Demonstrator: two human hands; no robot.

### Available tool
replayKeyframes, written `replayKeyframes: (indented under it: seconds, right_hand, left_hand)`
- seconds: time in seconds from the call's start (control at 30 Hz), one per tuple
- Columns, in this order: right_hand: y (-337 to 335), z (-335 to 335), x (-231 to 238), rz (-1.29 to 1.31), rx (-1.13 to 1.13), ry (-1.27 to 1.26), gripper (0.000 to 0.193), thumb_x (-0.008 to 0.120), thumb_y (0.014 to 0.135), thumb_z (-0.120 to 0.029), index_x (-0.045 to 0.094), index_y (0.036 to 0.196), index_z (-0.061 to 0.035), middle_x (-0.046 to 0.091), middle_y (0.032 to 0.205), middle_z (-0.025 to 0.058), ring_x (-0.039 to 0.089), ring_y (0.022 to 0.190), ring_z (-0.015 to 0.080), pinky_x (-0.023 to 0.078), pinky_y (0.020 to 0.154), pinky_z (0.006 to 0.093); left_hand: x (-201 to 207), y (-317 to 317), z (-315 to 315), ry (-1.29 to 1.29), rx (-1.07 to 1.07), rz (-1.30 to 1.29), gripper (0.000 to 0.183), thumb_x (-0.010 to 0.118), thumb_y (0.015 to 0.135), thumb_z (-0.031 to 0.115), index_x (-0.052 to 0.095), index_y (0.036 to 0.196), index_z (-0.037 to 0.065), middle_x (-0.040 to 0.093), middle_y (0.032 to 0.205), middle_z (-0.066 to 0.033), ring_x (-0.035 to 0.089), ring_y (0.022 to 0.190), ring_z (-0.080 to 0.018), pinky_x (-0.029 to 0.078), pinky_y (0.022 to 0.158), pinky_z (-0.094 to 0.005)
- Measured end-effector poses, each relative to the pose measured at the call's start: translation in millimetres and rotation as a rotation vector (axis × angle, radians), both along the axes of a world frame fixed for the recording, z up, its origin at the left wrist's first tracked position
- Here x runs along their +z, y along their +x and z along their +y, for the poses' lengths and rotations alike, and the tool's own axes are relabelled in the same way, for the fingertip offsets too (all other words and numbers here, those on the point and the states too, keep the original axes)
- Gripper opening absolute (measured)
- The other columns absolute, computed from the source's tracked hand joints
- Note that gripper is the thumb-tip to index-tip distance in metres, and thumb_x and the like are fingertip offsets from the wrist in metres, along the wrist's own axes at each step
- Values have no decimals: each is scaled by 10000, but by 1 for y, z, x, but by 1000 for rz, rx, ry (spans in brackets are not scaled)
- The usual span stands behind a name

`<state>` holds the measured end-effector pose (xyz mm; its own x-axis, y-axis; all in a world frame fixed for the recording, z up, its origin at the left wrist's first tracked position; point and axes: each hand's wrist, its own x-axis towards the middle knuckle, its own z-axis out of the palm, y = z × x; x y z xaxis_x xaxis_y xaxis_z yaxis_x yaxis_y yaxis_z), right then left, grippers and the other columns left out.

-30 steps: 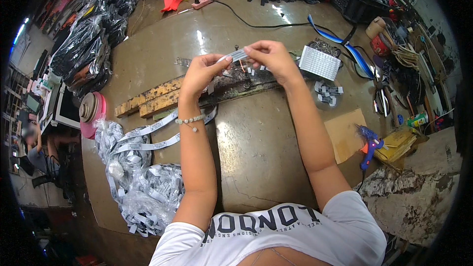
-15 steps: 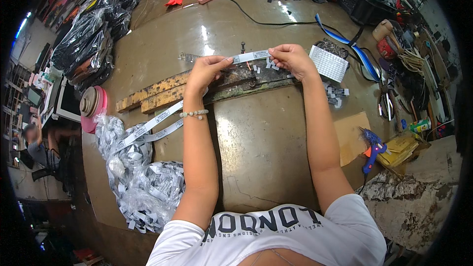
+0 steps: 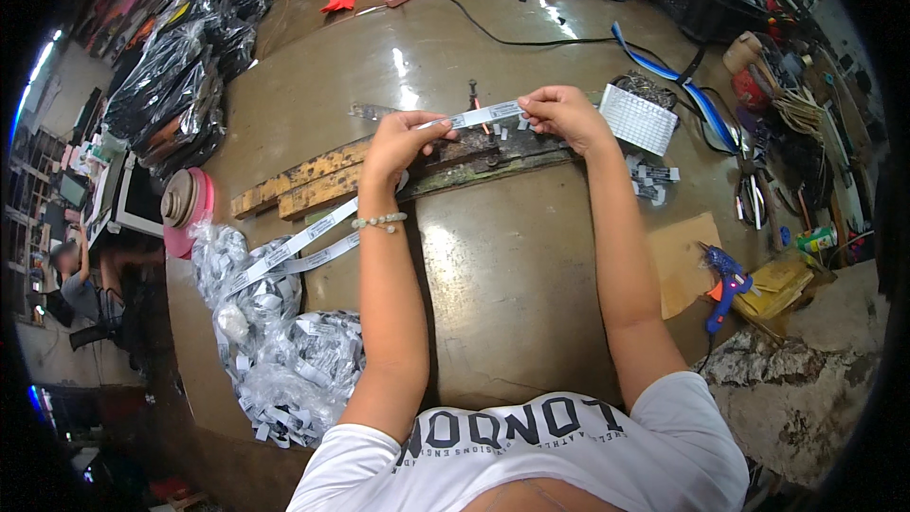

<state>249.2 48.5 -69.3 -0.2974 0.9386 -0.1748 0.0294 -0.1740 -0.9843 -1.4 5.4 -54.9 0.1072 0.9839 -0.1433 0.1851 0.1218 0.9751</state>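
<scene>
A white printed label ribbon (image 3: 488, 115) is stretched between my two hands above a worn wooden bar (image 3: 322, 192). My left hand (image 3: 406, 144) pinches it on one side, and my right hand (image 3: 567, 118) grips the other end between thumb and fingertips. Under the ribbon stands a thin upright metal rod (image 3: 474, 92) fixed at the bar. More of the label strip (image 3: 308, 239) trails past my left wrist toward a plastic bag of labels (image 3: 301, 360). Small cut label pieces lie on the bar below my hands.
Cut labels (image 3: 654, 173) lie beside a white gridded block (image 3: 639, 119) at right. A blue glue gun (image 3: 726, 286) rests near brown cardboard (image 3: 684, 261). A pink-rimmed roll (image 3: 188, 209) sits left, below black plastic-wrapped bundles (image 3: 175, 76). A black cable (image 3: 512, 42) crosses the far table; another person (image 3: 81, 275) is far left.
My left hand has slid a little along the ribbon, its fingers more curled now. Both hands still hold the strip above the bar. The whole view has shifted slightly.
</scene>
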Motion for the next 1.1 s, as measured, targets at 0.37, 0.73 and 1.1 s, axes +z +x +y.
replayKeyframes:
  seconds: [0.37, 0.73, 1.1]
  right_hand:
    - [-4, 0, 1, 357, -159, -18, 122, 584, 832, -124, 556, 806, -9, 598, 770, 81, 546, 586, 103, 458, 531, 201]
    - [-32, -14, 8, 268, 141, -105, 210, 583, 849, -200, 570, 960, -22, 427, 644, -50, 345, 484, 14, 247, 383, 152]
    - [-40, -15, 3, 227, 89, -64, 168, 605, 841, -183, 588, 895, -24, 408, 594, -71, 330, 485, 12, 230, 406, 161]
  left_hand:
    - [6, -2, -4, 3, 12, -64, 238, 667, 779, 127, 642, 949, -37, 671, 777, -70, 467, 536, -40, 365, 487, -171]
    - [11, 11, -5, 52, 9, -100, 271, 657, 797, 144, 618, 989, -44, 671, 790, -74, 449, 515, -34, 353, 461, -156]
    - [4, 9, -2, 58, 9, -77, 270, 665, 788, 149, 628, 969, -48, 670, 773, -72, 451, 515, -38, 361, 463, -166]
